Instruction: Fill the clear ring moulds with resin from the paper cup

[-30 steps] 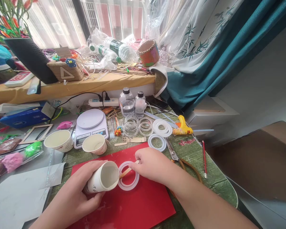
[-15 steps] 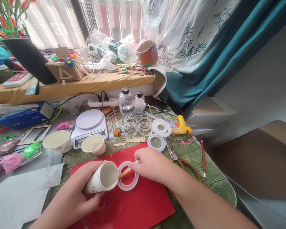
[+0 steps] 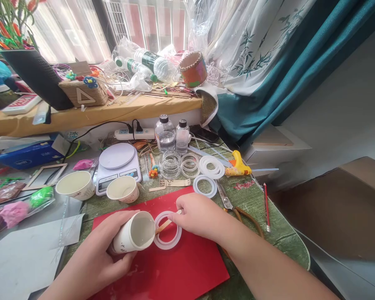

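My left hand is wrapped round a white paper cup, tilted to the right with its mouth towards a ring-shaped silicone mould. The mould lies on a red sheet. Pinched in my right hand is a flat wooden stick, its lower tip beside the cup's rim at the mould's left edge. What the cup contains is hard to make out. Behind my right hand lies another ring mould, with a pair of scissors to its right.
Two paper cups stand near a white kitchen scale. Two clear bottles with black caps are at the back, before several clear rings. A yellow glue gun and a red pencil lie at right.
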{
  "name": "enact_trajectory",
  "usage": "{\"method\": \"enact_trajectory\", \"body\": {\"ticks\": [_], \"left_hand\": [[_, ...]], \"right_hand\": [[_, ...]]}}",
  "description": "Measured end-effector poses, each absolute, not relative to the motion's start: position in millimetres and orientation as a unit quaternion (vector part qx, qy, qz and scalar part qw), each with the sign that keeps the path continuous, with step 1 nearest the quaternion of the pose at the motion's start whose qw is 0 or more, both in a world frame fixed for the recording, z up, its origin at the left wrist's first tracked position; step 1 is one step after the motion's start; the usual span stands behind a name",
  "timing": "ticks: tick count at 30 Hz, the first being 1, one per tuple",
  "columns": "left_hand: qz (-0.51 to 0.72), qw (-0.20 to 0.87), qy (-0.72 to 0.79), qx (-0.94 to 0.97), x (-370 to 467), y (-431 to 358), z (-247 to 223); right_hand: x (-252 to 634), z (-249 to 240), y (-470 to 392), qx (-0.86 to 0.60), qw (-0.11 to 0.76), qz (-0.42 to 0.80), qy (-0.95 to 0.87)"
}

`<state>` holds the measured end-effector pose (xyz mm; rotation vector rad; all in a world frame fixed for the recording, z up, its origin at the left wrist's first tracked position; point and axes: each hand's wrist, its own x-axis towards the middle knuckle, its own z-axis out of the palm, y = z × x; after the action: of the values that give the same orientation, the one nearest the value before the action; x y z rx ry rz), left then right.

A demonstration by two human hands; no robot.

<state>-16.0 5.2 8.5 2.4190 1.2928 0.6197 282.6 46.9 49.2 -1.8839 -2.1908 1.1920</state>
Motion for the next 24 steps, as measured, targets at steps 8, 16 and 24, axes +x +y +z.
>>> {"method": "enact_trajectory", "body": {"ticks": [8, 16, 24], "left_hand": [[0.224, 0.185, 0.477, 0.829, -14, -1, 9], [0.238, 0.192, 0.485, 0.820, -11, -5, 12], [0.236, 0.211, 0.481, 0.817, -9, -6, 15]], "right_hand": [[283, 47, 47, -0.604, 0.005, 0.381, -0.700], [283, 47, 47, -0.603, 0.007, 0.382, -0.701], [283, 47, 47, -0.603, 0.004, 0.382, -0.701]]}}
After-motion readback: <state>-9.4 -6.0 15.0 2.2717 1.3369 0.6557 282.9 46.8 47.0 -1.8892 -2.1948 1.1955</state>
